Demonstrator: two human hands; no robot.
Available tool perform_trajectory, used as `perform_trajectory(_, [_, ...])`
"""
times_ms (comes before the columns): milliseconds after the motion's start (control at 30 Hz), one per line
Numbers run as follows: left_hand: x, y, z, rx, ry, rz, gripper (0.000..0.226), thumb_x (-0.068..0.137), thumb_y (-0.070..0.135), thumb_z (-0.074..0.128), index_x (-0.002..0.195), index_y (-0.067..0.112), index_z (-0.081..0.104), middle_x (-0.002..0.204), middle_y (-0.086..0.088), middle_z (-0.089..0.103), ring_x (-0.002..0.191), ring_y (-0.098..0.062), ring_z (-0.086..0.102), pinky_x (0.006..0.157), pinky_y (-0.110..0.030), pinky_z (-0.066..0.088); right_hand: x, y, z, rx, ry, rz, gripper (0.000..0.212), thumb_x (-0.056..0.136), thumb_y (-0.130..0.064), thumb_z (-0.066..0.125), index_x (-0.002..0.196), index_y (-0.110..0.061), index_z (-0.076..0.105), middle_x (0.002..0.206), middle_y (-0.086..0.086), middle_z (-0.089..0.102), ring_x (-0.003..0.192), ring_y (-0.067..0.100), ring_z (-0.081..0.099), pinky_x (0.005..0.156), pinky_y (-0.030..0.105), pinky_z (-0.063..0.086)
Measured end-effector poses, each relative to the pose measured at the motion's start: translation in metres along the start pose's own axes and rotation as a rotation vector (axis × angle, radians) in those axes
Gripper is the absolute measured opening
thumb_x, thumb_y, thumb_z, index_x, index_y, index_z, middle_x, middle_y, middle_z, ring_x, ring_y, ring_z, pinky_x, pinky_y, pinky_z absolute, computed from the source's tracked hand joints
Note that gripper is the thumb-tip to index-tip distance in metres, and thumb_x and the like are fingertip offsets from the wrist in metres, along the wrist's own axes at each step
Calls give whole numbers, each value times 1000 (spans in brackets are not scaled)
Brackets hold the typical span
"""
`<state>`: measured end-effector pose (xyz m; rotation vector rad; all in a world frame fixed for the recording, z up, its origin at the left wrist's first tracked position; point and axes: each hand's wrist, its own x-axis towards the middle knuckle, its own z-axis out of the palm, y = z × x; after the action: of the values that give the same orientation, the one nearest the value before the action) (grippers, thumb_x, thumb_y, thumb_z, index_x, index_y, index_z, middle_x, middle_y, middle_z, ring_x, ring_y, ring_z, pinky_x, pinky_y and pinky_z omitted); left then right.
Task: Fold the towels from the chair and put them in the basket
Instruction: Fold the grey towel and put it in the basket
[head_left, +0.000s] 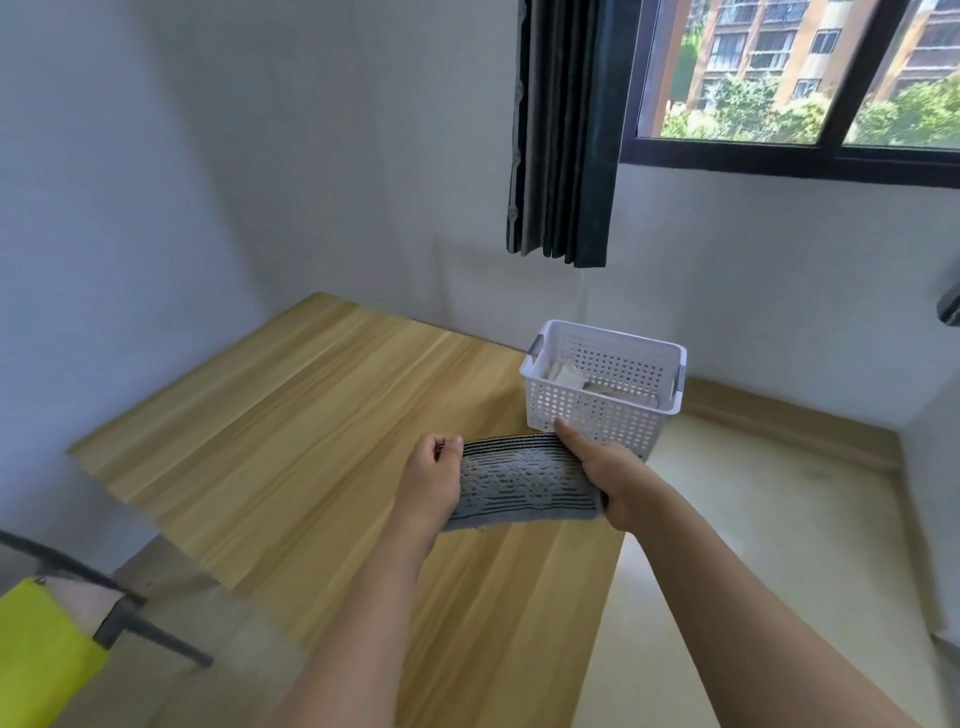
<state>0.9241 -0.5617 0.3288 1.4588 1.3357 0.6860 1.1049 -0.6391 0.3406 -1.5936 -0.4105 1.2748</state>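
Two bare forearms reached in from the near edge, and between them the left hand and right hand held a folded grey towel with dark stripes, above the wooden table. The left hand's fingers were curled round the towel's left end; the right hand clasped the right end, thumb laid along the top edge and fingers tucked under. The towel stretched flat between the two grips, its frayed near hem sagging a little. Just beyond the right hand's thumb stood a white perforated basket at the table's far right corner, with pale folded cloth inside. Well to the left of the grip and nearer the camera, a dark-framed chair carried a yellow cloth. Past the basket hung a dark curtain beside a window
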Motion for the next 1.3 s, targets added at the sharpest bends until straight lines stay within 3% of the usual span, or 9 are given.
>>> perform_trajectory(100, [19,0,24,-80,19,-52,29,95,46,44,94,19,56,101,-6,64,93,-26,62,82,-44,51,28,-11,-21,-76,-27,-4,44,83,-48,66,101,-7,67,103,11,73,98,28,68,95,47,52])
perform_trajectory(200, [34,7,58,-140,-77,-68,29,94,44,52,100,16,58,103,-5,66,93,-22,63,81,-40,50,62,-33,-54,-195,-51,5,38,87,-42,63,101,-8,65,102,12,72,98,30,68,95,48,51])
perform_trajectory(400, [68,41,121,-165,-204,-85,23,88,31,66,91,14,52,86,-4,61,70,-14,56,61,-28,46,125,-99,-128,-262,-224,-1,27,89,-19,64,109,-1,63,106,16,69,96,29,67,83,40,55])
perform_trajectory(567, [93,77,138,-18,-233,38,34,77,28,78,93,15,51,95,-10,66,81,-18,60,66,-23,50,167,-160,-155,-404,-404,-48,20,93,-9,57,110,-3,63,107,13,68,96,27,65,84,37,54])
perform_trajectory(667, [124,97,149,93,-239,58,42,68,41,76,99,23,53,106,-10,68,95,-22,66,83,-35,52,191,-191,-161,-571,-415,-143,22,93,-4,54,114,-7,62,112,11,66,103,25,63,89,35,51])
perform_trajectory(833, [177,117,203,213,-218,50,36,86,30,68,118,23,54,102,5,60,92,-13,61,77,-28,47,253,-223,-172,-982,-319,-260,33,88,-3,55,118,-15,61,121,7,62,111,24,56,102,37,43])
perform_trajectory(1100, [263,103,304,429,-277,-189,47,87,30,64,130,16,50,113,-1,58,95,-18,58,81,-30,46,369,-208,-193,-1538,-343,-279,34,83,-3,33,100,-2,63,97,15,64,80,28,55,66,32,43])
perform_trajectory(1200, [276,90,328,482,-377,-263,45,88,27,64,130,17,51,125,-1,57,105,-18,56,84,-27,45,396,-191,-199,-1651,-393,-210,20,87,-4,35,73,-7,49,71,6,48,59,19,42,51,28,35])
perform_trajectory(1300, [283,74,347,530,-449,-327,45,85,25,65,128,17,54,123,-1,60,106,-19,58,90,-30,48,411,-169,-204,-1742,-468,-141,29,90,-1,36,63,-10,38,65,4,38,53,16,34,44,26,28])
